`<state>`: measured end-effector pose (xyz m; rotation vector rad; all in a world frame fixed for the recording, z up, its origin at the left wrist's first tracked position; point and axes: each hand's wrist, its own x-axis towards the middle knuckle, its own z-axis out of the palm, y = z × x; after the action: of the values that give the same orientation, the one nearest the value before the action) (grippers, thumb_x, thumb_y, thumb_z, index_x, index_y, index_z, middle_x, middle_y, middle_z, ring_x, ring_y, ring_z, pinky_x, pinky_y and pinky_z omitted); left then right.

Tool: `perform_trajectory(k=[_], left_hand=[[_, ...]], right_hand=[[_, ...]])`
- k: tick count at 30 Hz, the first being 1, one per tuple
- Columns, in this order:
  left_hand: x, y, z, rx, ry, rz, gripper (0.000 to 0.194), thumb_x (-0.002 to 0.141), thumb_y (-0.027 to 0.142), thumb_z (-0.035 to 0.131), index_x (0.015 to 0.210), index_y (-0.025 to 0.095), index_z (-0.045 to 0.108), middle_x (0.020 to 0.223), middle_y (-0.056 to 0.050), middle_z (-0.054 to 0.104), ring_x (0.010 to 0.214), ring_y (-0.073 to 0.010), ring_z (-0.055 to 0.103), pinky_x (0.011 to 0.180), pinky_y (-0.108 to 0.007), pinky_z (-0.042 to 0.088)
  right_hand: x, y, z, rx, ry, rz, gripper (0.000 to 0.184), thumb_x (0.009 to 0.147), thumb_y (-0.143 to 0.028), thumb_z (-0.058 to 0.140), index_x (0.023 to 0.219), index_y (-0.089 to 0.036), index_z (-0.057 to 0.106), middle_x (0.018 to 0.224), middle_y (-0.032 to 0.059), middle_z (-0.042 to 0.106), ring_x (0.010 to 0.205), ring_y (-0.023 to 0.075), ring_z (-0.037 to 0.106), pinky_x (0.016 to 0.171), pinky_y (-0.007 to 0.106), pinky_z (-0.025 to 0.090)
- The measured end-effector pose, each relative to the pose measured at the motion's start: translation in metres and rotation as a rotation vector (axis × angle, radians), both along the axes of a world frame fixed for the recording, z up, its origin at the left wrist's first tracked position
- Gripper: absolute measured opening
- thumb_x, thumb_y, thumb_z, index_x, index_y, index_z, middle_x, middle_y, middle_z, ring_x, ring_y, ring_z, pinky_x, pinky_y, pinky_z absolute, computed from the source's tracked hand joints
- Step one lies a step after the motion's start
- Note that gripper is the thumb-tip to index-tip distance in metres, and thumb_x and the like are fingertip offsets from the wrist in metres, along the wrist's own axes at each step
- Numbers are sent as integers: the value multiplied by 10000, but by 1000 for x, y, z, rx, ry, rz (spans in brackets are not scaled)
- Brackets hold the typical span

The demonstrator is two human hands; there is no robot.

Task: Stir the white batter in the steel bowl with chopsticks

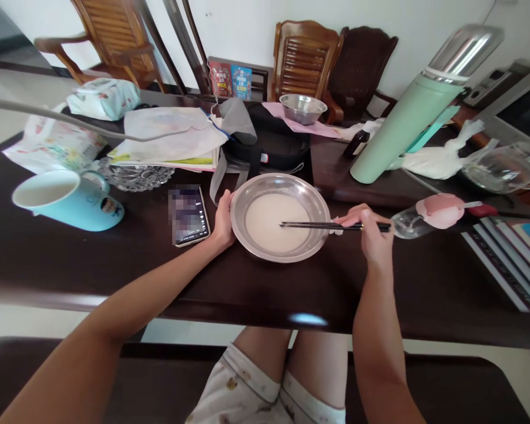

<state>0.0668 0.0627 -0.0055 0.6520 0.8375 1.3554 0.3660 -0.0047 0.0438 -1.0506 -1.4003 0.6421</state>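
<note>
In front of me on the dark table stands a round metal bowl (281, 257) with a pale, milky liquid (269, 218) in it. My left hand (223, 221) grips the bowl's left rim, its fingers partly hidden behind the metal. Black chopsticks (322, 225) are held in my right hand (371, 229), to the right of the bowl. They reach over the rim, and their tips are at the liquid near the middle. A small white crumpled scrap (336, 228) lies by the right rim, partly covered by the chopsticks.
Left of the bowl lie a phone (189, 215) and a light-blue mug (70, 200). Behind are a glass dish (136, 175), a black bag (269, 144) and a second metal bowl (303, 110). A green thermos (410, 118), a pink-lidded bottle (437, 213) and books (507, 259) stand right.
</note>
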Motion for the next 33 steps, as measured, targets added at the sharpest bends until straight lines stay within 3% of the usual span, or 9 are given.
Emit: perform_trajectory(k=[3, 7, 10, 14, 20, 23, 27, 30, 33], left_hand=[[-2, 1, -4, -7, 25, 7, 493, 825, 672, 681, 958, 199, 726, 1006, -96, 811, 1188, -382, 717, 1017, -490, 576], [-4, 2, -7, -31, 41, 28, 467, 837, 656, 686, 945, 203, 722, 951, -70, 808, 1136, -354, 736, 1001, -456, 579], [-4, 1, -6, -45, 43, 40, 450, 845, 643, 696, 933, 203, 725, 896, -56, 803, 1106, -343, 746, 987, -432, 581], [-4, 0, -4, -47, 53, 42, 444, 852, 632, 693, 937, 199, 738, 863, -52, 800, 1099, -340, 749, 994, -427, 576], [-4, -1, -2, -50, 61, 42, 435, 845, 628, 696, 916, 200, 731, 891, -64, 804, 1132, -352, 739, 1011, -441, 569], [-4, -2, 0, -46, 53, 25, 457, 831, 631, 703, 946, 190, 741, 910, -76, 809, 1141, -362, 736, 1021, -451, 565], [-4, -2, 0, -58, 41, 11, 515, 797, 656, 725, 986, 178, 757, 920, -85, 816, 1136, -378, 737, 1025, -471, 562], [-5, -1, -1, -73, 43, 19, 539, 772, 662, 746, 1003, 175, 766, 919, -79, 820, 1132, -383, 737, 1038, -478, 554], [-5, 0, -2, -77, 46, 36, 526, 767, 652, 757, 1000, 181, 770, 908, -71, 820, 1149, -383, 731, 1043, -471, 553]], right_hand=[[-3, -1, 0, -23, -24, 74, 454, 992, -531, 618, 659, -294, 815, 701, 51, 791, 806, 253, 676, 778, 418, 573], [-10, 2, 0, -70, -195, 180, 351, 967, -542, 651, 794, -305, 844, 849, 48, 844, 905, 271, 685, 865, 454, 568], [-6, 2, -2, -36, -189, 105, 347, 975, -531, 647, 814, -298, 846, 903, 55, 849, 915, 264, 677, 850, 436, 559], [3, -1, -3, -1, -48, 12, 470, 1013, -549, 578, 703, -294, 824, 767, 60, 812, 874, 262, 679, 824, 428, 560], [-7, -1, 2, -79, -157, 189, 375, 978, -545, 636, 784, -305, 849, 808, 56, 832, 875, 269, 682, 821, 443, 566], [-7, 0, 2, -48, -189, 147, 325, 981, -511, 652, 838, -306, 860, 832, 52, 836, 889, 259, 671, 825, 421, 556], [1, -2, -2, -2, -51, 51, 403, 1018, -488, 604, 759, -297, 847, 790, 53, 818, 852, 244, 662, 778, 392, 540], [0, -3, -2, -15, -49, 122, 439, 1029, -494, 583, 734, -297, 842, 743, 52, 810, 831, 248, 672, 779, 398, 538], [-8, -1, 0, -67, -143, 216, 362, 1006, -500, 624, 811, -299, 853, 850, 56, 844, 874, 258, 695, 809, 413, 557]])
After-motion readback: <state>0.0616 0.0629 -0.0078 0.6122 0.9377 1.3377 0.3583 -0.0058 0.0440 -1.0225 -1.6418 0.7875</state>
